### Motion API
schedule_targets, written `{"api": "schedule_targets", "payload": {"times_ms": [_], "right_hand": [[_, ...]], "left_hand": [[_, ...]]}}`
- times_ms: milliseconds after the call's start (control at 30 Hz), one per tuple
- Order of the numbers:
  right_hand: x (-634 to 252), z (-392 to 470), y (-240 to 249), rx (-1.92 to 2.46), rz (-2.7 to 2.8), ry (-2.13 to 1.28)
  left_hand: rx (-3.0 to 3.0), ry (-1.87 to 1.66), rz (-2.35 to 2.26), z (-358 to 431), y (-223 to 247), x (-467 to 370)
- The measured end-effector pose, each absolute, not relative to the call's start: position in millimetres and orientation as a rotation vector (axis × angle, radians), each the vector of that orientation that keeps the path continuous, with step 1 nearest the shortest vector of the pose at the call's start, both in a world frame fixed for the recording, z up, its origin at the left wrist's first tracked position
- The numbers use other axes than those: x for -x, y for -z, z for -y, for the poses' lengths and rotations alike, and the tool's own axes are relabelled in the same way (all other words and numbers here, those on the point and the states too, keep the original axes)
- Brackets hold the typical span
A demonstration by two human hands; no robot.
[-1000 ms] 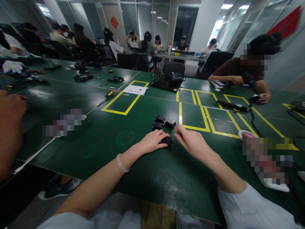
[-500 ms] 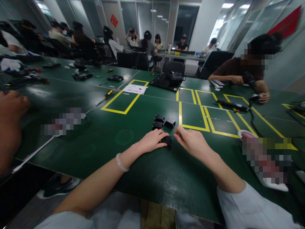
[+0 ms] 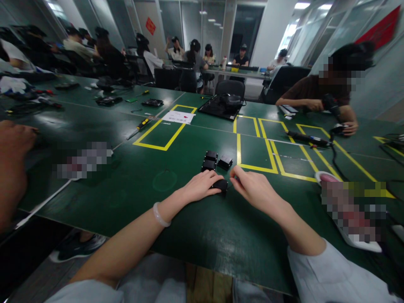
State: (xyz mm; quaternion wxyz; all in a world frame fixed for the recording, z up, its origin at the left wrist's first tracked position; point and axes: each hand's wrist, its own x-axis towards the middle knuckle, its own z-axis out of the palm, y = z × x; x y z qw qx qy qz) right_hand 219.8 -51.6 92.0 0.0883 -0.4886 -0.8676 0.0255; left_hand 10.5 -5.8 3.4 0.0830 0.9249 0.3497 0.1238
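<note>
My left hand [image 3: 199,185], with a pale bracelet on its wrist, is closed around a small black block [image 3: 221,185] lying on the green table. Just to the right, my right hand [image 3: 252,185] has thumb and fingertips pinched together near the block's right end. Whatever may be in that pinch is too small to make out. Beyond my fingers sit more black blocks of the same kind: one block [image 3: 211,156] at the back, a second block [image 3: 208,165] in front of it, and a third [image 3: 225,161] to their right.
Yellow tape outlines [image 3: 254,169] mark the table [image 3: 189,235]. A screwdriver [image 3: 142,123] and a paper sheet [image 3: 179,117] lie farther off. At right are a white-rimmed tray [image 3: 347,242] and a co-worker holding a dark tool [image 3: 330,105]. Another person's hand [image 3: 15,136] is at left.
My hands have barely moved; the right one shifts very slightly toward the block. The other person's hand at the left edge has moved slightly.
</note>
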Motion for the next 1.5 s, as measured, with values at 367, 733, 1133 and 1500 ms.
{"api": "schedule_targets", "payload": {"times_ms": [367,733,1133,1500], "right_hand": [[-219.1,51.8,-93.3,1.525,2.594,-0.04],[-220.0,53.2,-96.2,1.511,2.571,-0.07],[-219.9,53.6,-92.6,1.463,2.529,-0.114],[-219.8,53.9,-92.1,1.43,2.516,-0.187]], "left_hand": [[-2.771,-0.351,-1.058,6.5,-4.9,-11.4],[-2.777,-0.344,-1.059,6.6,-7.1,-11.8],[-2.773,-0.339,-1.057,6.9,-7.4,-10.9],[-2.776,-0.347,-1.053,7.2,-6.4,-10.9]]}}
